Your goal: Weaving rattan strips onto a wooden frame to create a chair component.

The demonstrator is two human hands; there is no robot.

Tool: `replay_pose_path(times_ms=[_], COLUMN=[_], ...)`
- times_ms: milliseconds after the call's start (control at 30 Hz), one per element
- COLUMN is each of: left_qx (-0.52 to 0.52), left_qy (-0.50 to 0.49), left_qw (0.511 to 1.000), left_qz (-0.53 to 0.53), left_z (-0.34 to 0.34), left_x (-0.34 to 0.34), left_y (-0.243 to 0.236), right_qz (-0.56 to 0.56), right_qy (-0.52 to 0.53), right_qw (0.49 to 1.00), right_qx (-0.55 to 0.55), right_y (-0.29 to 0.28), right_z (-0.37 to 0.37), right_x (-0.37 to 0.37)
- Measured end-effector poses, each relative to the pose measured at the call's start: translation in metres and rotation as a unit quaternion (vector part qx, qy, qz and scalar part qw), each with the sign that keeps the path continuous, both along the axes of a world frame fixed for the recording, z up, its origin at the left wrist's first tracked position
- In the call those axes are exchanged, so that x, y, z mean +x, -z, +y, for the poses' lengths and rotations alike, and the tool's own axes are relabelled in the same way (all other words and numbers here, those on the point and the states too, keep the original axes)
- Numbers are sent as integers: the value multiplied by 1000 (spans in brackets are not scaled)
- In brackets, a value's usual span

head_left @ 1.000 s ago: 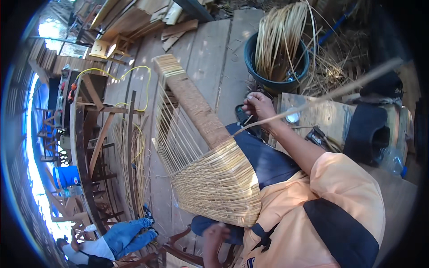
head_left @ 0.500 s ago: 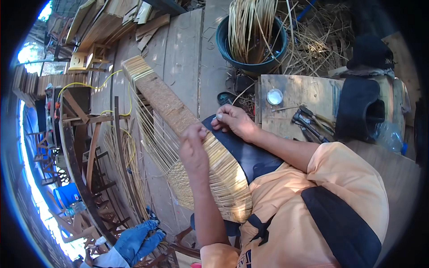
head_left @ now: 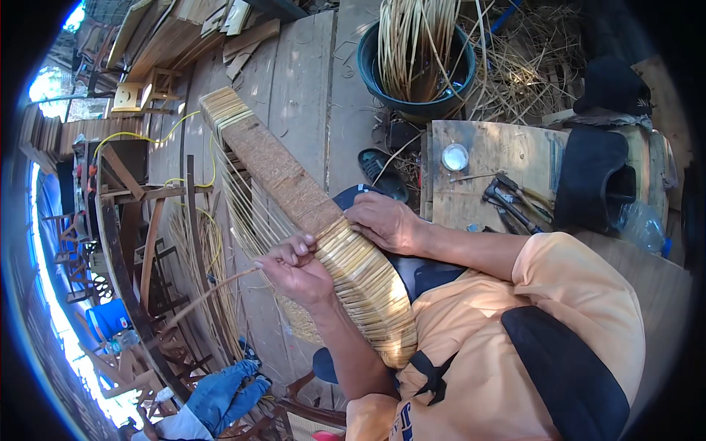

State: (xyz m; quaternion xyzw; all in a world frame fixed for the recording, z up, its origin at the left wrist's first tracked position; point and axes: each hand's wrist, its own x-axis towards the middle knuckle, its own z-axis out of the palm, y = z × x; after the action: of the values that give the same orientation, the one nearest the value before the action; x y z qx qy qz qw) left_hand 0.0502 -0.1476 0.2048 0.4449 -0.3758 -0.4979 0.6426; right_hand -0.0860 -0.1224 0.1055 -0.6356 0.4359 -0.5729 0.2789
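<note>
A wooden frame (head_left: pixel 279 169) with woven rattan and rows of stretched strands lies slanting across my lap, its far end wrapped in cane. My left hand (head_left: pixel 298 268) is at the frame's left side beside the weaving (head_left: pixel 368 287), fingers curled round a long thin rattan strand (head_left: pixel 228 281) that trails down to the left. On the opposite side of the bar, my right hand (head_left: pixel 379 220) presses against the top of the wrapped section with bent fingers; whatever is in its fingertips is hidden.
A teal tub (head_left: pixel 368 81) of long strands stands at the upper right. A wooden board (head_left: pixel 471 140) holds pliers (head_left: pixel 515 202), a small white container (head_left: pixel 454 156) and other tools. Wooden chair parts and a yellow cord (head_left: pixel 147 138) are at left; another person's jeans (head_left: pixel 224 400) show at lower left.
My left hand has come up from the lap to the bar and now holds the strand out leftward. My right hand has moved down-left onto the wrapped bar.
</note>
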Motion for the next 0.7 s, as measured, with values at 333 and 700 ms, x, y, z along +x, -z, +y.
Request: replay_pose_path(times_ms=[333, 700], left_qx=[5, -13], left_qy=[-52, -100], left_qw=[998, 995], left_qz=[21, 16], left_z=[-8, -4], left_x=[8, 4], left_y=[13, 14], right_qz=[-135, 1], right_qy=[-54, -95], right_qw=[981, 993], right_qx=[129, 73], right_y=[-38, -46], right_z=[-10, -19], right_x=[6, 19])
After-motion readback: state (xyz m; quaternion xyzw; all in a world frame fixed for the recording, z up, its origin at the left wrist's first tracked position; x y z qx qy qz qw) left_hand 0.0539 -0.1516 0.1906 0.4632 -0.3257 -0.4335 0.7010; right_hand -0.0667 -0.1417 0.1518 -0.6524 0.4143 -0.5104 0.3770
